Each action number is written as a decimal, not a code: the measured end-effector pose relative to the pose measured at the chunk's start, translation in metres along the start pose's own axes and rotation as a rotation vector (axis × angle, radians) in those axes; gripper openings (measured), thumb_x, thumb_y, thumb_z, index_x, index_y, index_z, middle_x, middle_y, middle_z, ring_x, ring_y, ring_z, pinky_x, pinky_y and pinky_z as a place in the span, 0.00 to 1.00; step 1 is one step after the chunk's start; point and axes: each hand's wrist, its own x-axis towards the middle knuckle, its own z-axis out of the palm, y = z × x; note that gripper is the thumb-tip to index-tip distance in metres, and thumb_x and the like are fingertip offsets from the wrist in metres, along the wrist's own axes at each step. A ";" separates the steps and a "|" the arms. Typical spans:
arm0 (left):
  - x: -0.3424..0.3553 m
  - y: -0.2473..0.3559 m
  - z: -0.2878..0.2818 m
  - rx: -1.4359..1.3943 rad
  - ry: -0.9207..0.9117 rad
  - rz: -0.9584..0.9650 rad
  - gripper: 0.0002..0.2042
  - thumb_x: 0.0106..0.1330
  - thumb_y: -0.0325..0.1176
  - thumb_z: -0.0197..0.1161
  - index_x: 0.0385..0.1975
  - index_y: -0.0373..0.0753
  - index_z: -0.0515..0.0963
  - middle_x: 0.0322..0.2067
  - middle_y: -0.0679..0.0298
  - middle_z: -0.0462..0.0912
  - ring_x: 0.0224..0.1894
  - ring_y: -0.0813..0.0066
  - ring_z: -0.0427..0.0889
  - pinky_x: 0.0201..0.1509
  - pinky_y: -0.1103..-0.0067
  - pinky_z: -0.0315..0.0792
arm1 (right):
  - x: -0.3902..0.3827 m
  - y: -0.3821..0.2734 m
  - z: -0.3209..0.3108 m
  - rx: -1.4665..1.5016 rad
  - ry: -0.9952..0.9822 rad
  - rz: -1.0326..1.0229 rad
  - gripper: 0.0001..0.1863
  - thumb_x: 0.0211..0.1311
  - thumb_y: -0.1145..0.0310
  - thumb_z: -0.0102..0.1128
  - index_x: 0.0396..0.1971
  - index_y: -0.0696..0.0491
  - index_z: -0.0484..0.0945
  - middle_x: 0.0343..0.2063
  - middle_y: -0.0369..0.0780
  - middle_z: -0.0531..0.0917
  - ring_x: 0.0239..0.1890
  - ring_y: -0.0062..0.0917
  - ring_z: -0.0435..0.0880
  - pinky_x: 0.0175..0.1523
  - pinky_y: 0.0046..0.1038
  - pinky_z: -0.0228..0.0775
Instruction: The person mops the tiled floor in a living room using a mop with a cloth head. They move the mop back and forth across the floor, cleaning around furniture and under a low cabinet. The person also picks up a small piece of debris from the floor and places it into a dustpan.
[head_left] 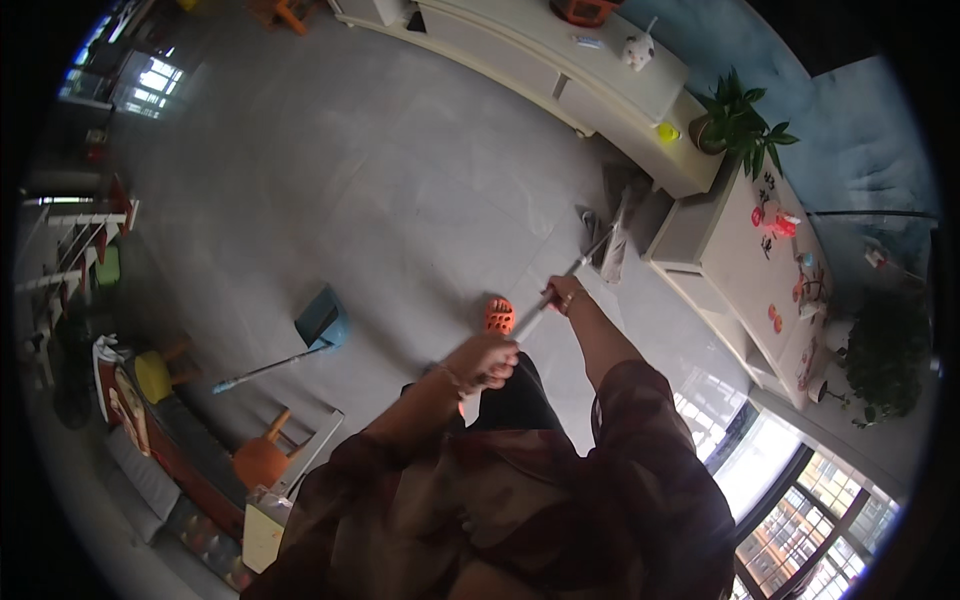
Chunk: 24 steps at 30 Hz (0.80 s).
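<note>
My left hand (485, 362) is closed round the near end of a long pale handle, close to my body. Farther along the same handle, my right hand (565, 293) grips it, with a bracelet at the wrist. The handle belongs to a flat mop (614, 250), whose wide grey head rests on the floor to the right, by the foot of the cabinets. Some blur softens the head's outline. Just ahead of my left hand, an orange clog (499, 316) shows on one of my feet.
A blue dustpan (322, 320) with a long handle lies on the grey floor (300, 180) at left. Cream cabinets (520, 65) line the far right, with a potted plant (740, 125) on top. Near left are an orange stool (262, 462) and a yellow stool (153, 377).
</note>
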 end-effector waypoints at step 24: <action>-0.250 -0.016 0.009 0.016 0.530 0.325 0.17 0.59 0.25 0.50 0.49 0.37 0.63 0.21 0.69 0.65 0.14 0.83 0.61 0.12 0.86 0.53 | -0.163 -0.002 0.304 0.028 -0.532 -0.304 0.08 0.47 0.74 0.52 0.22 0.64 0.66 0.15 0.45 0.74 0.15 0.34 0.79 0.19 0.34 0.75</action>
